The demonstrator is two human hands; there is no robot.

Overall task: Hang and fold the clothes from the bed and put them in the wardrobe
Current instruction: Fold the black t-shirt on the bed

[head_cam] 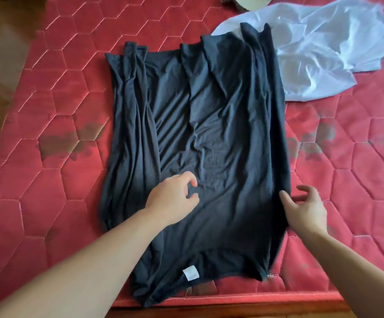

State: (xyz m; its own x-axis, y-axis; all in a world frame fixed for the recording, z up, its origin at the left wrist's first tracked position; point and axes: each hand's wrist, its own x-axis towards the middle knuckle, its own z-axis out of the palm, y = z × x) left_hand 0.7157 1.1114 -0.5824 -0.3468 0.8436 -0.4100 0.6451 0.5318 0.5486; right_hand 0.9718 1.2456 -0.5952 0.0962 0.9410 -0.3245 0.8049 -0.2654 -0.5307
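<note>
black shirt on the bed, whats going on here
A person is folding a black shirt spread out on a red quilted mattress. Its side edges are already turned in, and the collar with a white tag lies nearest the person. The left hand hovers over or lightly touches the lower middle of the cloth with curled fingers; the right hand is at the right edge, thumb on the fabric. A crumpled white garment waits behind it.
</note>
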